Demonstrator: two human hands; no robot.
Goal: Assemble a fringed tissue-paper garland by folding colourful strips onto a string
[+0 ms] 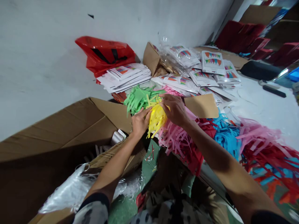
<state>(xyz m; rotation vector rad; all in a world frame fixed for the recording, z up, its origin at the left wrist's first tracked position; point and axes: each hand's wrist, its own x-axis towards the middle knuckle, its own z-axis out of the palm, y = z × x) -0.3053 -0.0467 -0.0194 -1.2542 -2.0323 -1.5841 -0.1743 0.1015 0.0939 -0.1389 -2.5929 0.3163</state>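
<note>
Left hand (140, 122) and right hand (174, 109) both pinch the bright yellow, papery strip-cut fringe (157, 119); a hard tug could tear its thin strands!

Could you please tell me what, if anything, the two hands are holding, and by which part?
The yellow strips, held near the top: left hand at the upper left edge, right hand at the upper right; loose ends hang below.

Left hand (140, 123): pinches yellow fringe tassel (157, 119) | Right hand (175, 109): contacts its top | Green fringe tassels (138, 99): adjacent, beyond left hand
</note>
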